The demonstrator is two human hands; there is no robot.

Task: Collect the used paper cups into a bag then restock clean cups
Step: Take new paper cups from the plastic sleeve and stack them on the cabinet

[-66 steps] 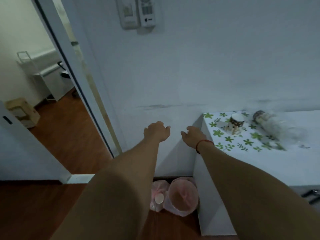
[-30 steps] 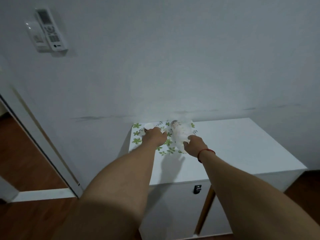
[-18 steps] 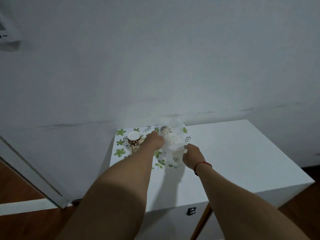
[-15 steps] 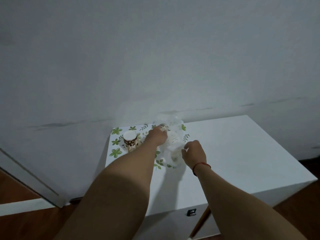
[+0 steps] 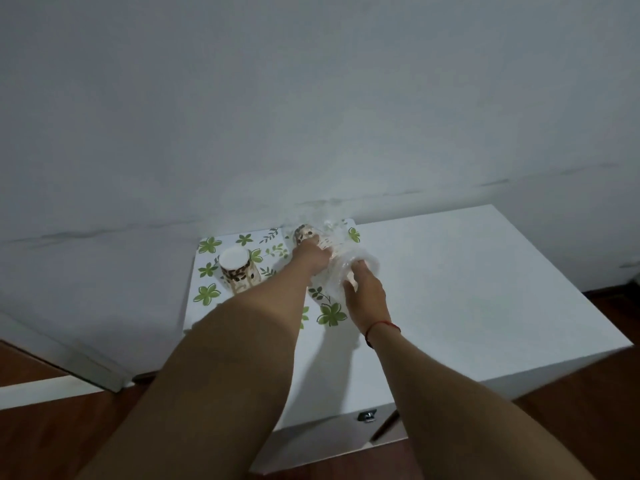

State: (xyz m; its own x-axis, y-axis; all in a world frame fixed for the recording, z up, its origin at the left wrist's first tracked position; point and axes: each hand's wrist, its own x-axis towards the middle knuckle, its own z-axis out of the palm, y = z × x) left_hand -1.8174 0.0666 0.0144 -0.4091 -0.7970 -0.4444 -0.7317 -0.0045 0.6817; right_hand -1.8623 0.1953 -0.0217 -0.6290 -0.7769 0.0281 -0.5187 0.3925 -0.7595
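Left hand point(image 5: 313, 258) closed around a sleeve of clean cups point(image 5: 330, 252) in clear plastic wrap, lying on the white bench point(image 5: 467, 289). Right hand point(image 5: 365, 294) gripping the wrap's near end, fingers point(image 5: 358, 271) curled. Left of both, apart: one upside-down patterned cup point(image 5: 237, 271) on the leaf-print mat point(image 5: 207, 245).

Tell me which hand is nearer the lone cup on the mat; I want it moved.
Left. The left hand grips the wrapped cup stack just right of the lone cup, not touching it. The right hand is farther right, on the stack's near end.
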